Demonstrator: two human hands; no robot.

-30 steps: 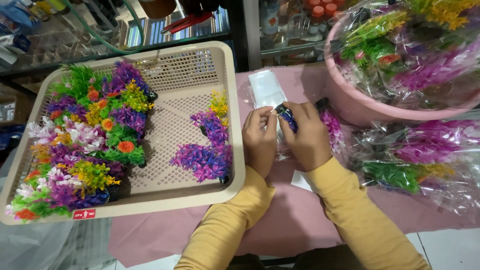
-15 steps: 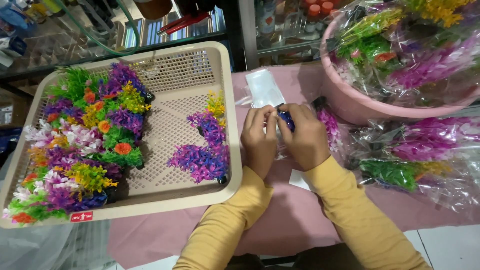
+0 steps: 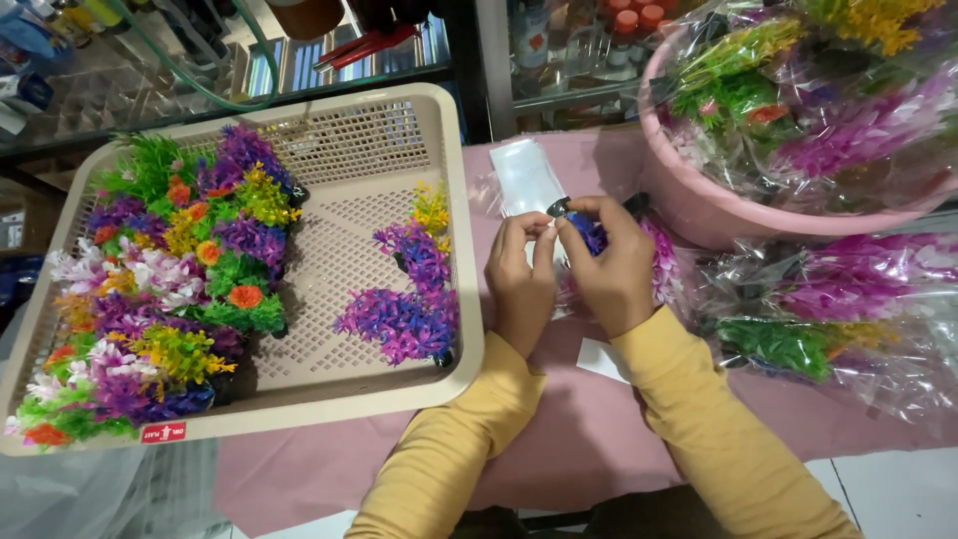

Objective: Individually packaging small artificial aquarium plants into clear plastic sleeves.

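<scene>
My left hand (image 3: 521,274) and my right hand (image 3: 611,262) meet over the pink tablecloth (image 3: 559,439), both pinching a small plastic plant (image 3: 589,232) with blue-purple leaves and a dark base. A clear plastic sleeve (image 3: 525,177) lies just beyond my fingers. Left of my hands stands a beige perforated tray (image 3: 329,260). It holds several plastic plants: a dense multicoloured cluster (image 3: 170,279) on its left side and a purple and yellow group (image 3: 409,289) by its right rim.
A pink basin (image 3: 699,200) full of wrapped plastic plants stands at the upper right. More wrapped plants (image 3: 838,299) lie on the cloth to the right. Glass shelves with bottles and a green hose (image 3: 190,80) are behind the table. White floor tile shows at the bottom right.
My hands stay in the same spot; the fingers have shifted slightly on the small plant. Nothing else has moved.
</scene>
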